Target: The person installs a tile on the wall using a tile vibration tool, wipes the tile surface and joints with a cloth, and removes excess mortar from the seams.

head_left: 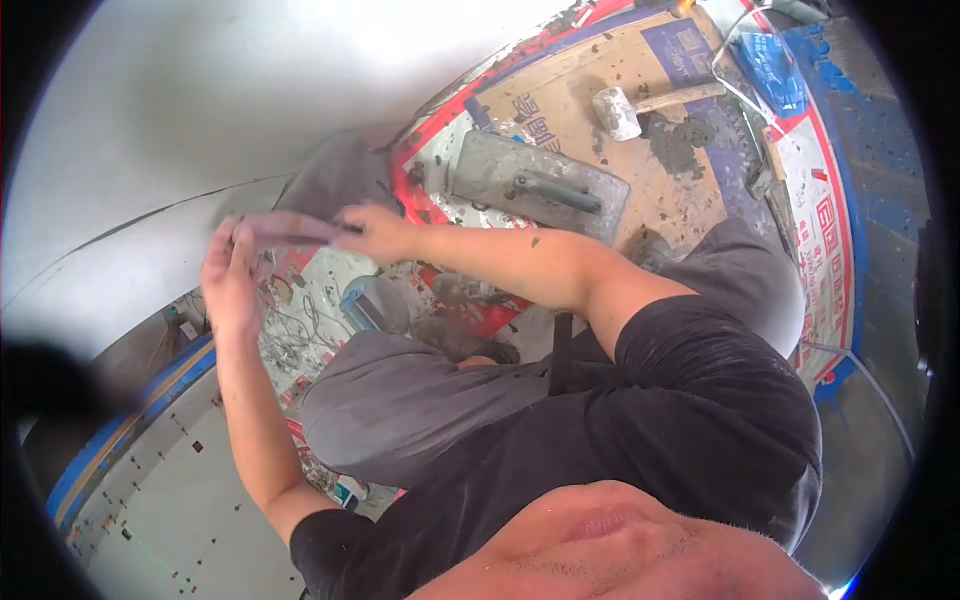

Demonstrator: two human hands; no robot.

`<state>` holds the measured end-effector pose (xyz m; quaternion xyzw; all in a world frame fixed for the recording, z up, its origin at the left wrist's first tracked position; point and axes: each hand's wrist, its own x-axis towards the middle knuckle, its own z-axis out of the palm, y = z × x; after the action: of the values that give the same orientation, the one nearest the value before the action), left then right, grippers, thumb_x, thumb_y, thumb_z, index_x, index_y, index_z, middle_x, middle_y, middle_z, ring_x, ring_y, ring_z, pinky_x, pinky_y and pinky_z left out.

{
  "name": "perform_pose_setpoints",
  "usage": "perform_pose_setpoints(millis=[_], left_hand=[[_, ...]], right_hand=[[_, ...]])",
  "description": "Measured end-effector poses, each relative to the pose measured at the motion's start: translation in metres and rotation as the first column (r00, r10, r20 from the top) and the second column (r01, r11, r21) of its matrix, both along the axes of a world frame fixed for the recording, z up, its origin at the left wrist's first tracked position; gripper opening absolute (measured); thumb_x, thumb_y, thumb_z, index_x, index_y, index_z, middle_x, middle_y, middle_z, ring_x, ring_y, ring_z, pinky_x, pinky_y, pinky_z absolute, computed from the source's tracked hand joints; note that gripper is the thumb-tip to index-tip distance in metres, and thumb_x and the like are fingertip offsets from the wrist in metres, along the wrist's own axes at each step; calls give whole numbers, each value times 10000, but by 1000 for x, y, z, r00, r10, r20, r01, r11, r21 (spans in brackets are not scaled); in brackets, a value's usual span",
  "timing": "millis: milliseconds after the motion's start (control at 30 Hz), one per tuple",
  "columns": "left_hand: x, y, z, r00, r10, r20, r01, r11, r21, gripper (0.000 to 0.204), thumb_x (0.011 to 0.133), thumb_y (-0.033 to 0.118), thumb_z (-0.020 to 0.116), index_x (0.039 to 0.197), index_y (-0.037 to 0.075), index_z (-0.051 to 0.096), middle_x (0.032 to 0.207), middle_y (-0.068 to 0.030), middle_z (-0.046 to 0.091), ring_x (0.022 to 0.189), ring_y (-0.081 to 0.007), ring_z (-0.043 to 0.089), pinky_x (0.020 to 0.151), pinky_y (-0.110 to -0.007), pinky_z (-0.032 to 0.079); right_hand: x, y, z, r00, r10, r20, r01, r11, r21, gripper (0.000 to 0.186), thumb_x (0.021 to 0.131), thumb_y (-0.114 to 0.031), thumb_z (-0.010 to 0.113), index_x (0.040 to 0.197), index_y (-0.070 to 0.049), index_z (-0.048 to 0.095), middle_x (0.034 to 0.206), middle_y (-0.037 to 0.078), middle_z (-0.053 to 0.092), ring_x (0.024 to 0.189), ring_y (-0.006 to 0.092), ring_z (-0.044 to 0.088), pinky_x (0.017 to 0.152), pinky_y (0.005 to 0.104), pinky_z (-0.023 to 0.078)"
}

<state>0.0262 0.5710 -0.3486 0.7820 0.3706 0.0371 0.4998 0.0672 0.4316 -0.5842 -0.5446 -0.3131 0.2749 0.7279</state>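
A blurred pinkish-purple strip (292,228) stretches between my two hands, in front of the pale smooth surface (250,90). Its far left end meets the raised fingers of my left hand (230,275), which look closed on it. My right hand (375,235) pinches the other end, with that arm reaching across to the left. What the strip is made of cannot be made out. Below it, between my hands and knee, lie a tangle of thin wires (305,330) and a blue-and-grey object (370,305).
A large grey float (470,175) with a dark handle lies beyond my right forearm. On mortar-smeared cardboard (560,90) rests a white-headed mallet (617,113). A blue packet (772,75) is at the far right. My bent legs (400,405) are close to the clutter.
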Motion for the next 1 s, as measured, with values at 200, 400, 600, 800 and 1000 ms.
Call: perform_pose_setpoints(millis=[200,400,600,800,1000], left_hand=[[49,-23,-129,969,-47,-241,6,986,-169,513,1042,338,563,1481,84,486,1213,-41,642,985,-157,586,834,-332,487],[66,-107,-208,886,-410,-215,400,912,-90,652,958,201,598,1544,38,362,1294,-145,635,1269,-284,540,1027,-435,438],[59,-127,-211,409,-799,-440,778,54,626,658,894,81,581,1502,17,336,1228,-254,638,1188,-436,552,1015,-534,418],[12,-61,-172,169,-854,-493,979,205,-20,759,914,220,646,1559,44,288,1125,-237,685,1029,-435,634,913,-498,495],[-65,-24,-218,311,-835,-454,917,390,-88,777,917,329,682,1542,22,338,1367,-246,589,1242,-399,589,1065,-460,463]], right_hand=[[46,-33,1,615,-187,-766,395,914,93,250,961,-249,625,974,-15,711,860,-22,630,730,83,532,673,257,451],[62,-68,-23,394,-234,-889,438,898,-42,330,1004,-354,573,1120,-62,675,962,17,649,838,110,590,740,297,482],[119,-78,-88,171,-387,-906,676,715,-178,382,1045,-381,491,1175,-48,627,1118,60,659,969,213,640,873,372,527],[228,-155,-84,16,-759,-651,871,329,-364,378,1035,-269,470,1262,8,593,1220,95,651,1023,186,650,888,368,535],[296,-125,-143,-24,-846,-533,806,299,-512,438,1003,-258,474,1299,52,562,1308,192,619,1150,276,635,954,392,525]])
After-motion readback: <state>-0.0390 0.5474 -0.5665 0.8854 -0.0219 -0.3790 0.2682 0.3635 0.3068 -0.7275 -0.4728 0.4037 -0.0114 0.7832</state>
